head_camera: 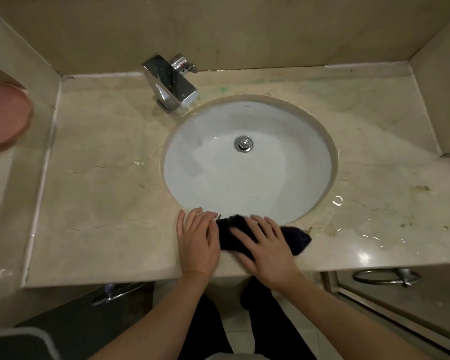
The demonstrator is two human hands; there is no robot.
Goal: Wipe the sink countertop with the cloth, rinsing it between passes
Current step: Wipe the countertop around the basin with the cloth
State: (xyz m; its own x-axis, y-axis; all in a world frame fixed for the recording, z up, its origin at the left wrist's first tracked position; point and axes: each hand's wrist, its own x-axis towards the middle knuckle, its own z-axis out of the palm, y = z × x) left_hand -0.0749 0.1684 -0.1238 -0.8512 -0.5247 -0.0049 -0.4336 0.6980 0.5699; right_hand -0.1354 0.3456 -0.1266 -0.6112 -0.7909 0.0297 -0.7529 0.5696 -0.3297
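Observation:
A dark cloth (298, 239) lies flat on the beige marble countertop (102, 198), on the narrow strip between the front edge and the round white sink basin (247, 183). My right hand (265, 245) presses on the cloth with fingers spread and straight. My left hand (198, 240) lies flat beside it, its fingertips touching the cloth's left end. Dirty brownish marks and water drops show on the countertop to the right of the cloth. A chrome faucet (170, 83) stands behind the basin at its left, with no water running.
A pink plastic basin (3, 115) sits on a ledge at the far left. Walls close in the counter at the back and both sides. Metal towel rings (386, 278) hang under the counter's front edge. Green smears mark the back of the counter.

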